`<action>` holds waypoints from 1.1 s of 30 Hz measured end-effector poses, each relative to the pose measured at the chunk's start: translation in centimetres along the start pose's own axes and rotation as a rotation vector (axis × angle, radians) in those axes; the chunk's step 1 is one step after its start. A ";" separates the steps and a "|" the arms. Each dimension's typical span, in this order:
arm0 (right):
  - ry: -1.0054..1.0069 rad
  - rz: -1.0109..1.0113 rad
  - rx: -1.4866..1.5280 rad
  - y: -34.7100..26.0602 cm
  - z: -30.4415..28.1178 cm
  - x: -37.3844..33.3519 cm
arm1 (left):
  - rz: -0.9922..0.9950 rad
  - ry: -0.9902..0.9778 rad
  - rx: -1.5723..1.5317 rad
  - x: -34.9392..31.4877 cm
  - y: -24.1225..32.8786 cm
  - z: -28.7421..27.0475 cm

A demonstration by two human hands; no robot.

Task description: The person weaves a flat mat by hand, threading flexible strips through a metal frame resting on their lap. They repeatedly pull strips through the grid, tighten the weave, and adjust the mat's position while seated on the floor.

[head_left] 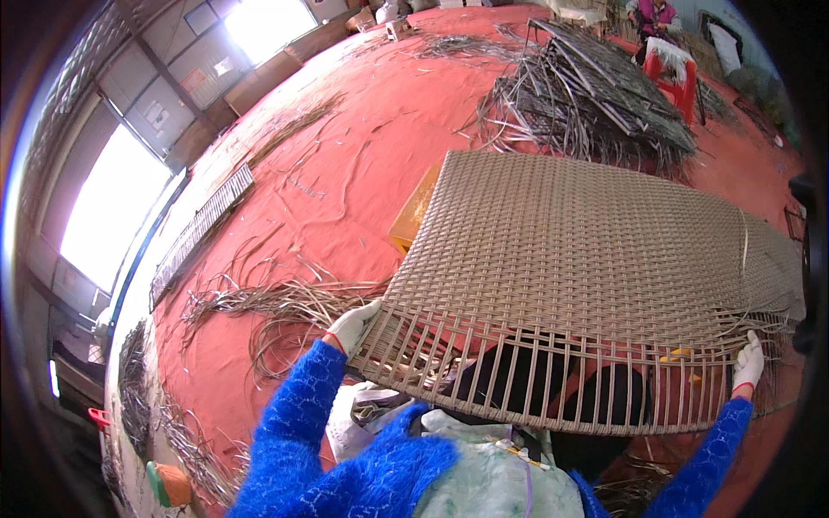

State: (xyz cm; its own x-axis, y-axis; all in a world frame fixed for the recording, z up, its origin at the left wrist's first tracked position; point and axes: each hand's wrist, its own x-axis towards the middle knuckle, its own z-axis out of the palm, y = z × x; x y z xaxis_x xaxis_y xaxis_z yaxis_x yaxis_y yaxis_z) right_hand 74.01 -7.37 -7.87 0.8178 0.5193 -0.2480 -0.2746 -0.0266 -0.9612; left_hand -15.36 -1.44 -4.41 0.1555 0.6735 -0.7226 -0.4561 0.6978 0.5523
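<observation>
A large beige-brown woven rattan panel (561,233) spans the space before me, tightly woven across its far part. Its near part is an open lattice of bare bars ending in a curved rim. My left hand (355,326), in a white glove, is closed on the panel's left edge, where weave meets bars. At the right end, my gloved right hand (748,363) has its fingers curled against the last woven row; what they hold is too small to tell. Loose weaving strips (749,325) bunch just above that hand.
Long loose strips (285,306) lie on the red floor to the left. A yellow stool-like support (414,211) shows beneath the panel. Beyond it rises a pile of dark frames and strips (596,95). A person (654,17) is near a red stool (673,78) at far right.
</observation>
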 end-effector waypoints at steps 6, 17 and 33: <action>0.017 -0.455 -0.644 -1.5 1.0 -0.8 | 0.039 -0.067 0.017 -0.2 -0.8 0.1; -0.998 -1.404 -0.960 0.1 28.5 -39.4 | 1.278 0.074 1.607 -4.4 0.3 5.9; -1.048 -1.254 -1.349 8.0 34.1 -50.7 | 1.152 -0.007 1.916 -4.3 -1.6 7.8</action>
State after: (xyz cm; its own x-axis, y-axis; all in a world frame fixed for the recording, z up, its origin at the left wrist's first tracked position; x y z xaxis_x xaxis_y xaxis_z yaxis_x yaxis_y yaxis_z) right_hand 13.16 -4.79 1.16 -0.4185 0.9001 0.1214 0.8952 0.4313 -0.1122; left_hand -8.47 -3.56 1.09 0.5335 0.8390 0.1069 0.8064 -0.5427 0.2350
